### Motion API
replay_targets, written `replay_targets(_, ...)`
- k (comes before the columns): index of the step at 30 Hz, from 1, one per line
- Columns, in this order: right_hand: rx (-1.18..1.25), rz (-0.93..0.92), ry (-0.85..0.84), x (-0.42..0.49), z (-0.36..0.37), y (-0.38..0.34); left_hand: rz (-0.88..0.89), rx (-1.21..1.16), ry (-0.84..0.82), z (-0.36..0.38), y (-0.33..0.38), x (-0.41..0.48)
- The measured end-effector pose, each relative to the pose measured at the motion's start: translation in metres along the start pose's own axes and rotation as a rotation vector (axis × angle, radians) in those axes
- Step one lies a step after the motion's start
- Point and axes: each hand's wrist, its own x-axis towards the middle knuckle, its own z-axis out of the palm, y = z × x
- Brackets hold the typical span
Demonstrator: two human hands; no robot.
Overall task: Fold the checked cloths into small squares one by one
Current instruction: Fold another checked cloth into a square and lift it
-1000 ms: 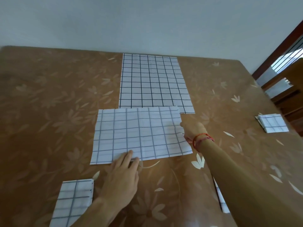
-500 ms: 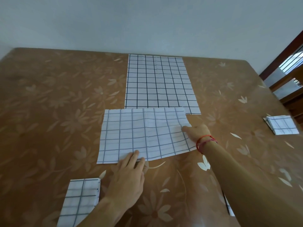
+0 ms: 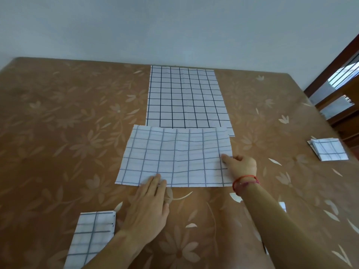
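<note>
A pale checked cloth (image 3: 174,158), folded to a wide rectangle, lies flat in the middle of the table. My left hand (image 3: 149,206) rests flat, its fingertips pressing the cloth's near edge. My right hand (image 3: 240,165) sits at the cloth's right edge, thumb on top and fingers curled at the edge, pinching it. Behind it lies an unfolded cloth with dark checks (image 3: 184,98), spread flat. A folded small square (image 3: 328,150) lies at the right. Another folded cloth (image 3: 91,235) lies at the near left.
The brown flower-patterned table (image 3: 58,133) reaches to a pale wall at the back. A wooden chair (image 3: 345,105) stands past the table's right edge. A bit of white cloth (image 3: 282,206) shows behind my right forearm.
My right hand has slid from the cloth's far right corner down along its right edge toward me. My left hand has stayed pressing the near edge.
</note>
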Motion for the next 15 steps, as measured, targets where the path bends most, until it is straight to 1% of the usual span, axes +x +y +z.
replay_targets(4, 0.144, 0.056, 0.11, -0.024, -0.009, 0.012, 0.003, -0.051, 0.0, -0.001, 0.009, 0.006)
replay_targets(6, 0.177, 0.098, 0.138, -0.036, -0.012, 0.016, -0.02, -0.081, -0.018, -0.001, 0.016, 0.008)
replay_targets(8, 0.232, 0.149, 0.123, -0.049, -0.01, 0.023, -0.032, -0.095, -0.02, -0.001, 0.022, 0.009)
replay_targets(10, 0.306, 0.203, 0.054, -0.063, -0.006, 0.031, -0.028, -0.088, -0.025, -0.002, 0.026, 0.011)
replay_targets(12, 0.41, 0.256, -0.066, -0.075, -0.001, 0.038, -0.026, -0.079, -0.019, -0.005, 0.026, 0.011)
replay_targets(15, 0.535, 0.317, -0.302, -0.099, -0.003, 0.033, -0.025, -0.08, -0.051, -0.008, 0.021, 0.009)
